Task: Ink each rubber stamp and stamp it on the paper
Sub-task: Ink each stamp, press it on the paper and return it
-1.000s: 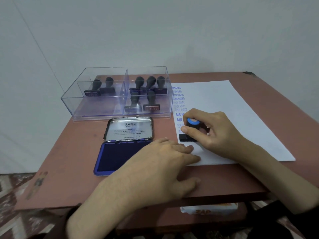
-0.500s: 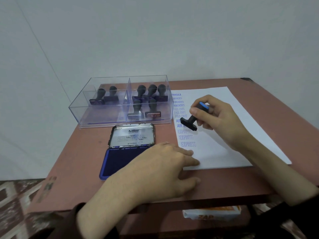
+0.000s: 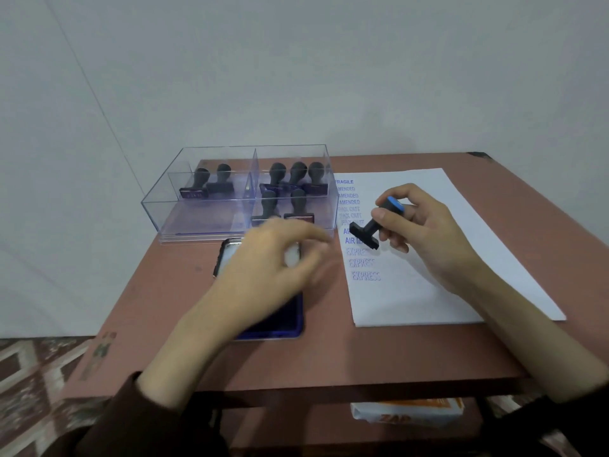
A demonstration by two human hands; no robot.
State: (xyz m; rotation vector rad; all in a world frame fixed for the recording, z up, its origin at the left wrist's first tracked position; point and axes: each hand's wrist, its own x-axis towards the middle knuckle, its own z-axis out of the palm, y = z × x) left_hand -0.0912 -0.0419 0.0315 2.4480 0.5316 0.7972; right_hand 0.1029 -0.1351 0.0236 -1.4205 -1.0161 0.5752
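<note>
My right hand point(image 3: 425, 235) grips a black rubber stamp point(image 3: 370, 230) with a blue cap, tilted and lifted above the white paper point(image 3: 461, 258). A column of blue prints runs down the paper's left side, ending in three EXPRESS marks point(image 3: 365, 276). My left hand point(image 3: 270, 268) hovers blurred over the open blue ink pad point(image 3: 280, 324), fingers loose and holding nothing, hiding most of the pad and its lid.
A clear plastic box point(image 3: 197, 225) with two compartments stands behind the pad and holds several dark-handled stamps point(image 3: 298, 179). The brown table point(image 3: 362, 354) ends close in front of me. A packet point(image 3: 408, 410) lies on the shelf beneath.
My right hand lifted the stamp off the paper, leaving a third EXPRESS print, and holds it tilted above. My left hand rose from the table and moved over the ink pad.
</note>
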